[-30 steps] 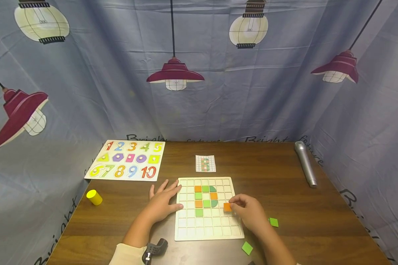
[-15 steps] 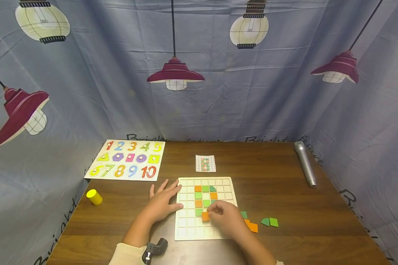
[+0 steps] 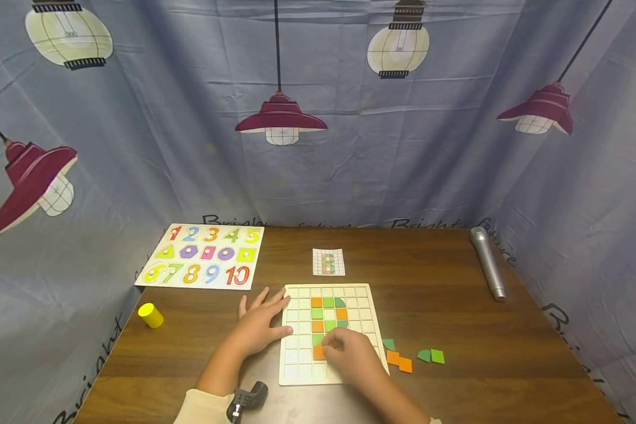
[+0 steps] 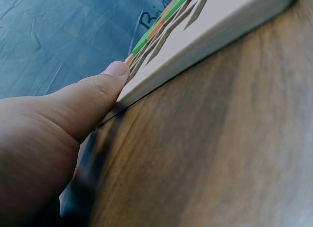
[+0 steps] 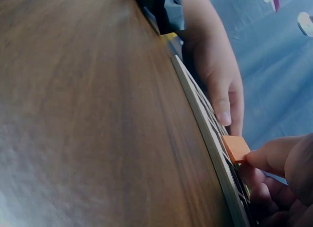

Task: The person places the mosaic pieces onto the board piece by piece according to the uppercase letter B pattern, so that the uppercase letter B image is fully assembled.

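Observation:
A cream grid board [image 3: 299, 373] lies on the table, with orange, light green and dark green tiles in its upper middle cells. Fingers spread, my left hand [image 3: 259, 327] rests at the board's left edge; the left wrist view shows its thumb [image 4: 93, 97] against the rim. Between thumb and fingertips my right hand [image 3: 354, 356] pinches an orange square tile [image 3: 318, 353], just below the green square tile [image 3: 317, 340] at the column's foot. In the right wrist view that orange tile [image 5: 235, 148] is tilted over the grid. The right hand covers some cells.
Right of the board lie loose orange tiles [image 3: 405, 365], a dark green quarter-round tile [image 3: 424, 355] and a green square [image 3: 437, 356]. A pattern card [image 3: 328, 262] sits behind the board. Farther out are a number puzzle [image 3: 201, 257], a yellow cylinder [image 3: 151, 315] and a silver microphone [image 3: 489, 265].
My right hand has carried the orange tile leftward from the board's right side to below the green tile, uncovering loose tiles on the right. The left hand has stayed put.

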Available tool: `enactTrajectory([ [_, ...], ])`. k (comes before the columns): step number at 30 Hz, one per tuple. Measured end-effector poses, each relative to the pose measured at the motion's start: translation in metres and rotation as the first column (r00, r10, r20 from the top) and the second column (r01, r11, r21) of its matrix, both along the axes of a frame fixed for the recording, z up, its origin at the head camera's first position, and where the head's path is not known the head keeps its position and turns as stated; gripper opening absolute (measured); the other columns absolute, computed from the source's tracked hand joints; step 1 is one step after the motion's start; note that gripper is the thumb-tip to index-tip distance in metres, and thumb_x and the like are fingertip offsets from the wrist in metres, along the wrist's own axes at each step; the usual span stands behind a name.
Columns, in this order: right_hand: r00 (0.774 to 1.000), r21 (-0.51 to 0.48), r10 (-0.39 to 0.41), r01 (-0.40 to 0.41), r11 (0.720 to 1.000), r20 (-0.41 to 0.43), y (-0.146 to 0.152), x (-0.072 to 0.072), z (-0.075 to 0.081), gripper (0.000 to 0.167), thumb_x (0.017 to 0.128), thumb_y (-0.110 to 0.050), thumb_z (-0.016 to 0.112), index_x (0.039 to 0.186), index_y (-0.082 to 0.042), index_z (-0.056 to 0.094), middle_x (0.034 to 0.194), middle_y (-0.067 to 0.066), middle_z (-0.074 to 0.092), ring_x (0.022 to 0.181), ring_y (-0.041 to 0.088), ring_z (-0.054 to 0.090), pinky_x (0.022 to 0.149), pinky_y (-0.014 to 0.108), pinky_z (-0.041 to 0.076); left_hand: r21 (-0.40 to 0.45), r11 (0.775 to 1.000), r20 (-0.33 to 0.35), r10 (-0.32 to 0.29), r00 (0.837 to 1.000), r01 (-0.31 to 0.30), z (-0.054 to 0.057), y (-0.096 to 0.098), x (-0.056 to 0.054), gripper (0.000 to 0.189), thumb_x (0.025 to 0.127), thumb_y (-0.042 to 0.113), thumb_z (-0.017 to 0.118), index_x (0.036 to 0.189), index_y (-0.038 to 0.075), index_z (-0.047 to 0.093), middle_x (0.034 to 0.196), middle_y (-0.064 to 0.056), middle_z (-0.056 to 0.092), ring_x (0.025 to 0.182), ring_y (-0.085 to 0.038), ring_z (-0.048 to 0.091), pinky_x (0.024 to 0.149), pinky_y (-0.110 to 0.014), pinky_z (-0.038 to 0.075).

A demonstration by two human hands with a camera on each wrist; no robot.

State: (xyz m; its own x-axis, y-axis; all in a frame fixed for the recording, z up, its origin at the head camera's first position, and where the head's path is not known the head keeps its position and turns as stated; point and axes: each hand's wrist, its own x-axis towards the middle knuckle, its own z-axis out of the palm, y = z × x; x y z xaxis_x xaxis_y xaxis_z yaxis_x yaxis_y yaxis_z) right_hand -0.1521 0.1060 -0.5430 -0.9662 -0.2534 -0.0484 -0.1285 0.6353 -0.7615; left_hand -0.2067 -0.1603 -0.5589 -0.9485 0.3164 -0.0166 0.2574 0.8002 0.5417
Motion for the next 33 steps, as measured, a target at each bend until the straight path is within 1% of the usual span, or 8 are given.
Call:
enactTrajectory([
  [4, 1.0, 0.04, 0.005, -0.004, 0.999, -0.025, -0.002, 0.0002, -0.0011, 0.009, 0.095, -0.02, 0.07, 0.09, -0.025, 0.074, 0.083, -0.018, 0.069, 0.08, 0.005, 0.062, 0.073, 0.029, 0.053, 0.01, 1.0, -0.004, -0.003, 1.0, 0.003, 0.0007, 0.0, 0.0005, 0.077, 0.091, 0.051, 0.077, 0.157, 0.024, 0.05, 0.172, 0.006, 0.03, 0.162, -0.037, 0.014, 0.119, -0.075, -0.015],
  [8, 0.999, 0.069, 0.015, -0.013, 0.998, -0.031, -0.0028, 0.0003, -0.0007, 0.01, 0.094, -0.019, 0.069, 0.089, -0.026, 0.074, 0.083, -0.019, 0.068, 0.078, 0.005, 0.06, 0.071, 0.028, 0.052, 0.011, 1.0, -0.002, -0.003, 1.0, 0.003, 0.0008, -0.0001, 0.0004, 0.077, 0.09, 0.05, 0.078, 0.157, 0.023, 0.05, 0.172, 0.006, 0.03, 0.162, -0.037, 0.014, 0.119, -0.074, -0.015],
  [19, 0.997, 0.111, 0.035, -0.028, 0.993, -0.062, -0.0027, 0.0006, -0.0001, 0.011, 0.093, -0.018, 0.07, 0.088, -0.027, 0.075, 0.083, -0.02, 0.069, 0.079, 0.004, 0.06, 0.072, 0.029, 0.053, 0.002, 1.0, 0.0, -0.002, 1.0, 0.002, 0.0007, 0.0002, 0.0005, 0.077, 0.09, 0.049, 0.078, 0.157, 0.024, 0.05, 0.172, 0.007, 0.03, 0.162, -0.036, 0.015, 0.119, -0.074, -0.014],
  [28, 0.997, 0.106, 0.056, -0.049, 0.993, -0.062, 0.0008, -0.001, -0.0027, 0.011, 0.093, -0.017, 0.069, 0.094, -0.026, 0.075, 0.084, -0.02, 0.068, 0.079, 0.003, 0.06, 0.072, 0.028, 0.053, 0.005, 1.0, 0.002, -0.003, 1.0, 0.003, 0.0008, -0.0002, 0.0001, 0.077, 0.09, 0.049, 0.078, 0.158, 0.024, 0.05, 0.172, 0.008, 0.029, 0.162, -0.036, 0.015, 0.119, -0.074, -0.014],
  [33, 0.997, 0.095, 0.054, -0.049, 0.994, -0.055, 0.002, -0.0007, -0.0015, 0.01, 0.093, -0.018, 0.07, 0.095, -0.026, 0.075, 0.084, -0.02, 0.067, 0.079, 0.004, 0.059, 0.071, 0.028, 0.053, 0.003, 1.0, 0.001, -0.001, 1.0, 0.001, 0.0008, -0.0004, 0.0004, 0.076, 0.091, 0.049, 0.078, 0.157, 0.025, 0.05, 0.172, 0.008, 0.029, 0.162, -0.035, 0.015, 0.119, -0.075, -0.014],
])
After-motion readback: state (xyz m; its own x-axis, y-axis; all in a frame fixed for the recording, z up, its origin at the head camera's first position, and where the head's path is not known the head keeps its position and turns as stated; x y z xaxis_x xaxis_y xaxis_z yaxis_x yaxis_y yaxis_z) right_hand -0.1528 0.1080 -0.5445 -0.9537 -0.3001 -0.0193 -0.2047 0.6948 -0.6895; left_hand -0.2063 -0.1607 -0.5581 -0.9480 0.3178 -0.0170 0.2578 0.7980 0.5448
